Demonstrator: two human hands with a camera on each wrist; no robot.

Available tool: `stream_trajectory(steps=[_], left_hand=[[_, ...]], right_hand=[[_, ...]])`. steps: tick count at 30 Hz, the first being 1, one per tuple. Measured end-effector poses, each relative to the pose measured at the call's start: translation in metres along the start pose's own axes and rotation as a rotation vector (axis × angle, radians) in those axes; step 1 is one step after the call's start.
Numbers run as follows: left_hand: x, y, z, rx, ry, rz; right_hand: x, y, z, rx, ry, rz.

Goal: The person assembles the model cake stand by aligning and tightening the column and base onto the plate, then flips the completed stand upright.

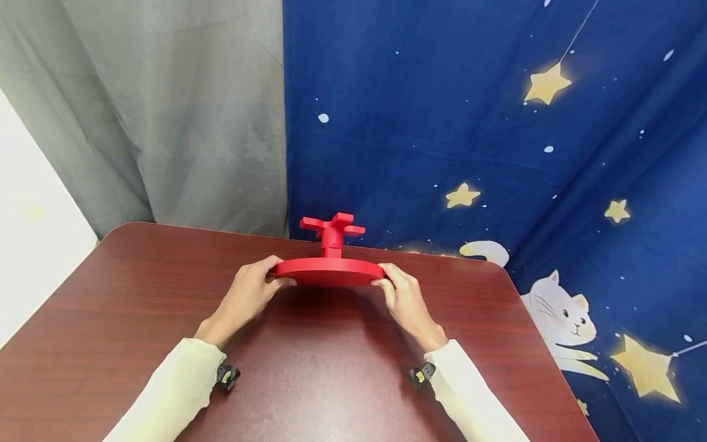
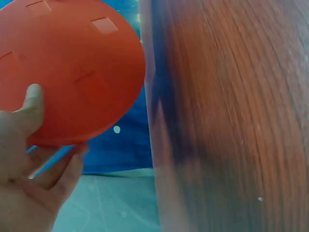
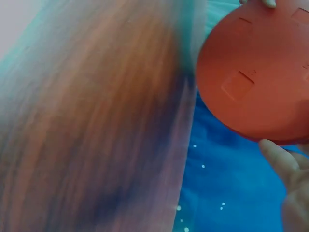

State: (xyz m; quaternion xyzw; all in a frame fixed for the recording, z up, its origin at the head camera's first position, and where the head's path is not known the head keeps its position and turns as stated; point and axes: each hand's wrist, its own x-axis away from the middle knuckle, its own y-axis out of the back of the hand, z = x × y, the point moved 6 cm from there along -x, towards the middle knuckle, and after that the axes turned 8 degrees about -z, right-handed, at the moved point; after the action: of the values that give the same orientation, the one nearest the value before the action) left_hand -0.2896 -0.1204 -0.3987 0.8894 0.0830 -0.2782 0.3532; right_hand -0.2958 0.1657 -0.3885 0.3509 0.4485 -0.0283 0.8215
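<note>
A red stand with a round disc base (image 1: 329, 272), a short post (image 1: 332, 238) and a pronged, star-like top (image 1: 342, 220) is held up over the far part of the table. My left hand (image 1: 250, 293) grips the disc's left edge, thumb on the underside. On the opposite edge my right hand (image 1: 407, 301) pinches the rim between thumb and fingers. Both wrist views show the disc's flat underside (image 2: 104, 63) tilted toward me, with several shallow square recesses. The post and top are hidden in those views.
The dark red-brown wooden table (image 1: 331, 380) has rounded far corners. Behind it hang a grey curtain (image 1: 210, 110) and a blue curtain (image 1: 397, 123) with stars and a white cat. Each wrist carries a small black device (image 1: 226, 376).
</note>
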Motion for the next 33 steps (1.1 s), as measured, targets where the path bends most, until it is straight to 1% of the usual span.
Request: stream_trajectory(steps=[2, 4, 8, 10, 12, 20, 24, 27, 33], left_hand=[[-0.001, 0.003, -0.002, -0.003, -0.020, -0.026], [-0.003, 0.005, -0.005, -0.005, -0.041, -0.023], [-0.006, 0.007, -0.009, 0.007, -0.049, 0.023], [-0.008, 0.008, -0.011, 0.012, -0.046, 0.043], [-0.011, 0.008, -0.014, 0.013, -0.042, 0.058], [-0.020, 0.010, -0.022, 0.045, -0.001, 0.129], [-0.023, 0.010, -0.024, 0.045, 0.009, 0.140], [-0.025, 0.010, -0.026, 0.047, 0.029, 0.144], [-0.027, 0.011, -0.028, 0.043, 0.058, 0.161]], right_hand=[[-0.004, 0.002, -0.002, -0.018, -0.043, 0.026], [-0.009, 0.004, -0.004, -0.044, -0.105, 0.080], [-0.017, 0.006, -0.006, -0.081, -0.211, 0.196], [-0.019, 0.008, -0.007, -0.089, -0.242, 0.221], [-0.021, 0.010, -0.007, -0.088, -0.263, 0.218], [-0.024, 0.016, -0.011, -0.033, -0.296, 0.147], [-0.026, 0.019, -0.011, -0.020, -0.309, 0.133], [-0.028, 0.020, -0.010, -0.015, -0.313, 0.129], [-0.033, 0.024, -0.009, -0.053, -0.343, 0.117]])
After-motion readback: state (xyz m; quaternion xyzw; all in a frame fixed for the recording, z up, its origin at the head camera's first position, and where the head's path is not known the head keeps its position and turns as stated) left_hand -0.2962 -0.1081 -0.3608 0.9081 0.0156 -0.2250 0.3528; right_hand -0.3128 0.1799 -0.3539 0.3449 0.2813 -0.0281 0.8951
